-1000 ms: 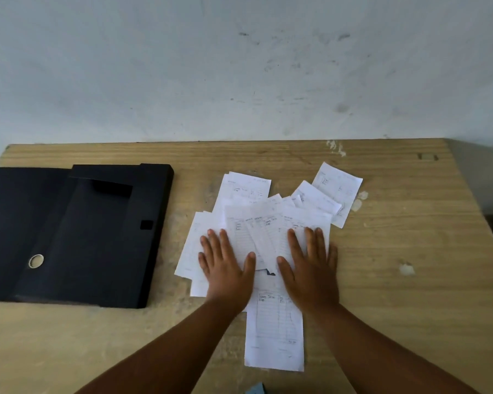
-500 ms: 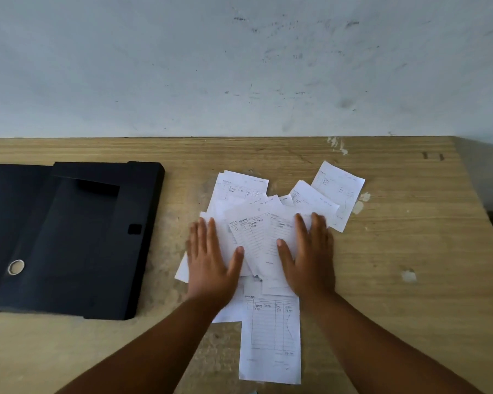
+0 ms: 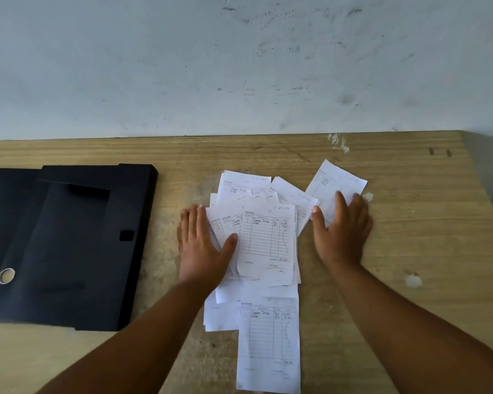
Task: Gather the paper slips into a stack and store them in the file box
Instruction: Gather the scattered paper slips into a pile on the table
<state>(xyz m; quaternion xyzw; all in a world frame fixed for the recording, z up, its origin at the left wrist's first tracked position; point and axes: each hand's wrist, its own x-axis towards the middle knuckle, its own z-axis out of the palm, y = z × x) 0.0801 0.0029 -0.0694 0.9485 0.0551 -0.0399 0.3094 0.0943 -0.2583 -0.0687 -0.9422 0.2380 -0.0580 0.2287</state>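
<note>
Several white printed paper slips point(image 3: 265, 240) lie in a loose overlapping pile on the wooden table point(image 3: 410, 237). My left hand point(image 3: 201, 245) rests flat, fingers spread, on the pile's left edge. My right hand point(image 3: 340, 228) lies flat at the right side, its fingers on an outlying slip point(image 3: 329, 180) at the back right. Another slip point(image 3: 268, 345) lies alone near the front edge, between my forearms. The black file box point(image 3: 69, 245) lies open on the table's left side, apart from the pile.
A grey scuffed wall point(image 3: 239, 66) rises directly behind the table. The table's right edge point(image 3: 484, 194) falls away at the far right. White paint spots mark the wood to the right of my right arm.
My hands have spread apart: the left slid to the pile's left edge, the right moved out to the back-right slip. The slips in the middle have bunched closer together.
</note>
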